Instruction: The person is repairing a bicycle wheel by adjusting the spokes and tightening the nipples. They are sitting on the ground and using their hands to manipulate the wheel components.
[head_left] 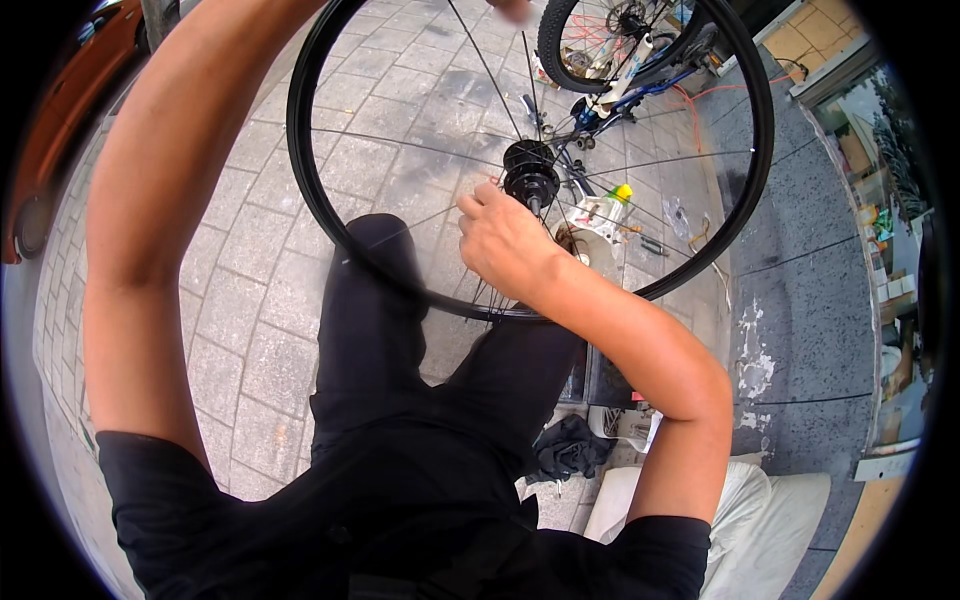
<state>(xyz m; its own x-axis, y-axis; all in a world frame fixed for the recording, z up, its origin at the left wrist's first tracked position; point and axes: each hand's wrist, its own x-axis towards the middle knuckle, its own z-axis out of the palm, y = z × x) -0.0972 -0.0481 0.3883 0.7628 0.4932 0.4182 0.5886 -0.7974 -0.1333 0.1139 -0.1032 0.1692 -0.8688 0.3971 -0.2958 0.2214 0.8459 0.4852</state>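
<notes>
A black bicycle wheel rim (760, 110) stands tilted in front of me, its lower edge against my thighs. In its middle is a black hub (530, 172), with only a few thin spokes running out to the rim. My right hand (508, 240) is closed just below and left of the hub, fingers curled. Several dark spokes (492, 303) stick out beneath it; the fingertips' exact grip is hidden. My left arm reaches up past the rim's left side. Of my left hand (513, 9), only blurred fingertips show inside the rim at the top edge.
Beyond the wheel, a bicycle (610, 100) lies on the paving. A white container with a yellow top (620, 193) and small tools lie near it. A dark cloth (572, 447) and a white cushion (765, 520) are at my right. A glass front runs along the right; an orange car (70, 100) is far left.
</notes>
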